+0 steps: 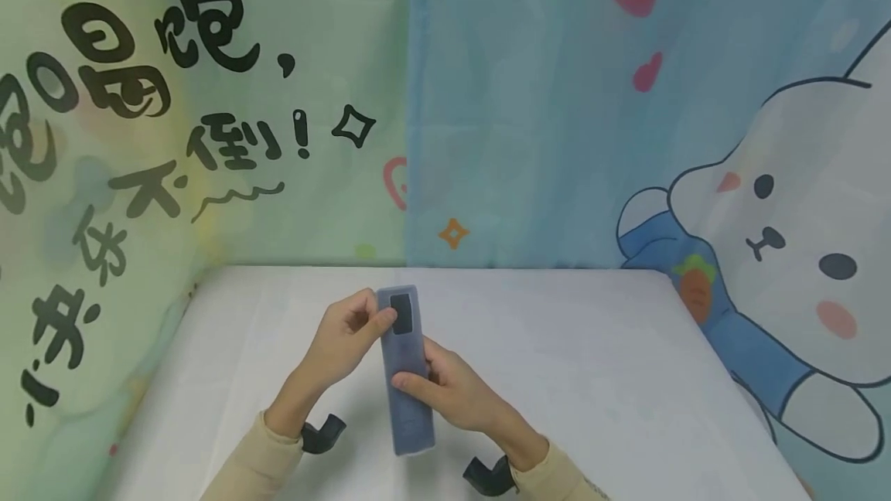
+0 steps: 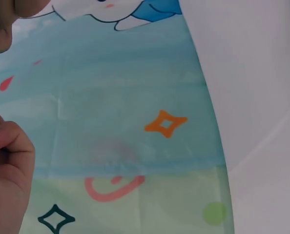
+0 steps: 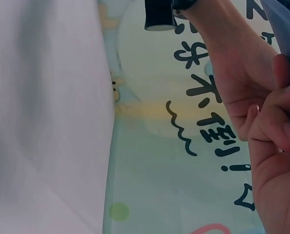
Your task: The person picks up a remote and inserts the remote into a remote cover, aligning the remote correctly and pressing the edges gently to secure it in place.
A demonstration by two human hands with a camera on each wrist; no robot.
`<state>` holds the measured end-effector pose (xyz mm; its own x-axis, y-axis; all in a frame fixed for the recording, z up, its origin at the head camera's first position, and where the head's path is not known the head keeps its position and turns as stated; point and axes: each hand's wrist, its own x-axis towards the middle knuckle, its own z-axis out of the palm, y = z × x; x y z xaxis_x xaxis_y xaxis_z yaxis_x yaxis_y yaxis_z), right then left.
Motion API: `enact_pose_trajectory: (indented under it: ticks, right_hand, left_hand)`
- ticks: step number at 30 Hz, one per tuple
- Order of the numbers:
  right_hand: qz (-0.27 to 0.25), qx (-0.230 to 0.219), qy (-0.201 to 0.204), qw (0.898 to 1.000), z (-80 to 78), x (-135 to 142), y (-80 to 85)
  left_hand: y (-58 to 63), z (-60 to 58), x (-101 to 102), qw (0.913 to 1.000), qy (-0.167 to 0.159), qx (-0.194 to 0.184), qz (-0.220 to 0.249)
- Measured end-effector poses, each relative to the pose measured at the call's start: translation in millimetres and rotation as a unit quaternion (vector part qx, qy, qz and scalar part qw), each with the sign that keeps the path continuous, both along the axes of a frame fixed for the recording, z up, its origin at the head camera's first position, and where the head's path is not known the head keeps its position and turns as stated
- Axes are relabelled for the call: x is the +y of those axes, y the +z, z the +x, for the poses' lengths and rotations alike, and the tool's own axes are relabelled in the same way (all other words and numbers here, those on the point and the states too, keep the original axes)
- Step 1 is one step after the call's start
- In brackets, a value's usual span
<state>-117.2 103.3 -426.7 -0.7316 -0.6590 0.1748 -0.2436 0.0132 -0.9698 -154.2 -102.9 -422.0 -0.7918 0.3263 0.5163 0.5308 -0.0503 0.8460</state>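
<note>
A long, slim blue-grey case [image 1: 409,408], shaped like a remote control, stands nearly upright above the white table. Near its top is a dark rectangular window [image 1: 401,314]. My left hand [image 1: 346,337] pinches the upper left edge, its thumb reaching the window. Lower down, my right hand [image 1: 459,389] grips the right side with the thumb across the front; its other fingers are mostly hidden behind. The right wrist view shows curled fingers of the right hand [image 3: 279,146] beside part of the case [image 3: 286,29]. In the left wrist view the left hand [image 2: 8,180] appears at the left edge.
The white table [image 1: 592,354] spreads around both hands. Behind it hang printed curtains [image 1: 515,107] with lettering and a cartoon rabbit [image 1: 786,238]. Dark wrist-worn pieces, one at the left wrist [image 1: 323,434] and one at the right wrist [image 1: 489,476], jut out over the table.
</note>
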Motion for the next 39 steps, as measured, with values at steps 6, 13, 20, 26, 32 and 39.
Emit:
enact_pose_trajectory:
  ticks: [6,13,20,26,32,39]
  right_hand:
    - [0.012,-0.016,-0.015,1.000,-3.8,3.6,0.3]
    - [0.010,-0.009,-0.023,1.000,-8.5,8.5,-4.4]
    - [0.007,-0.011,-0.027,1.000,-11.1,10.8,-7.9]
    - [0.005,-0.034,-0.032,0.999,-10.4,12.6,-9.7]
    - [-0.004,-0.043,-0.027,0.999,-10.7,13.5,-10.0]
    - [0.010,-0.040,-0.021,0.999,-12.8,18.0,-10.6]
  left_hand:
    - [-6.8,5.6,-1.0,0.9984,0.033,-0.028,-0.037]
    - [-15.2,11.8,-2.3,0.9950,-0.038,-0.059,-0.071]
    - [-19.9,12.7,-3.3,0.9930,-0.059,-0.067,-0.078]
    - [-26.2,13.9,0.3,0.9935,-0.052,-0.057,-0.084]
    - [-24.9,15.4,0.3,0.9916,-0.032,-0.054,-0.113]
    - [-21.7,15.5,1.4,0.9920,-0.029,-0.063,-0.106]
